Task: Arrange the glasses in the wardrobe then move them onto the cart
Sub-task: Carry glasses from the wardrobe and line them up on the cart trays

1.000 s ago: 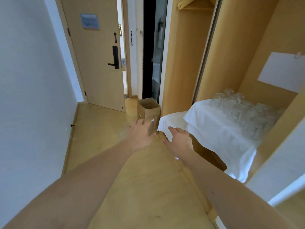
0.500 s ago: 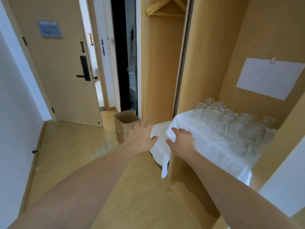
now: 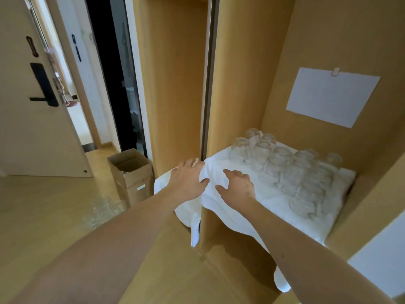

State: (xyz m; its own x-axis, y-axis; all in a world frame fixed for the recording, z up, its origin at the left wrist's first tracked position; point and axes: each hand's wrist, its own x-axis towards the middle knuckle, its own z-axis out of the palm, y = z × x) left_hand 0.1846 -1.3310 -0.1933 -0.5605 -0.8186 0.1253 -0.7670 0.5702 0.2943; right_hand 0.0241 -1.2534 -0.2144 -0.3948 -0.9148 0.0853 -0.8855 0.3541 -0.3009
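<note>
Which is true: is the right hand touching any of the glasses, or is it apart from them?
Apart. The head view shows the right hand on the white cloth, with bare cloth between it and the glasses.

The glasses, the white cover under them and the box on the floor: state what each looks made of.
The glasses: clear glass, smooth; the cloth shows through them and the rims glint.
The white cover: soft woven cloth, matte, likely cotton; it wrinkles and drapes over the shelf edge.
The box: brown corrugated cardboard, dull, with open flaps.

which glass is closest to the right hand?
The front-left glass in the cluster, just right of the right hand; the others sit farther back or right.
</note>
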